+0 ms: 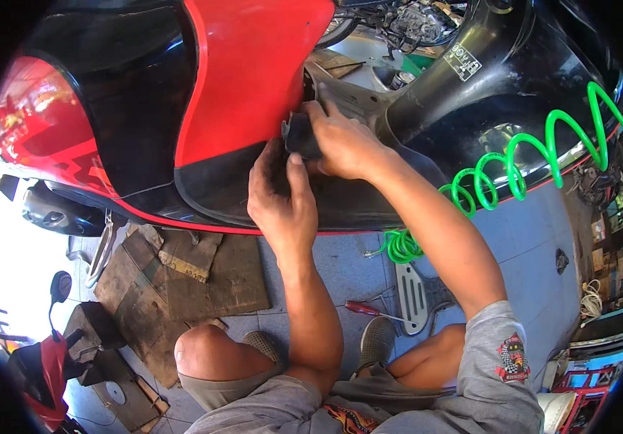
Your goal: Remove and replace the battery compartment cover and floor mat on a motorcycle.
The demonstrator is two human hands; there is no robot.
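Observation:
My right hand is closed round a small black plastic cover, its fingers over the far and right side. From below, my left hand reaches the same piece. Its thumb and darkened fingertips meet the cover's lower left edge, though the exact contact is partly hidden. Both hands are at the front end of a scooter's red side panel, above the black lower trim. Beyond the fingers lies the scooter's black footboard, partly covered by my right hand.
A green coiled air hose hangs across the scooter's right side to the floor. Below it lie a slotted metal plate and a red-handled screwdriver. Worn cardboard covers floor at left. Another red motorbike stands lower left.

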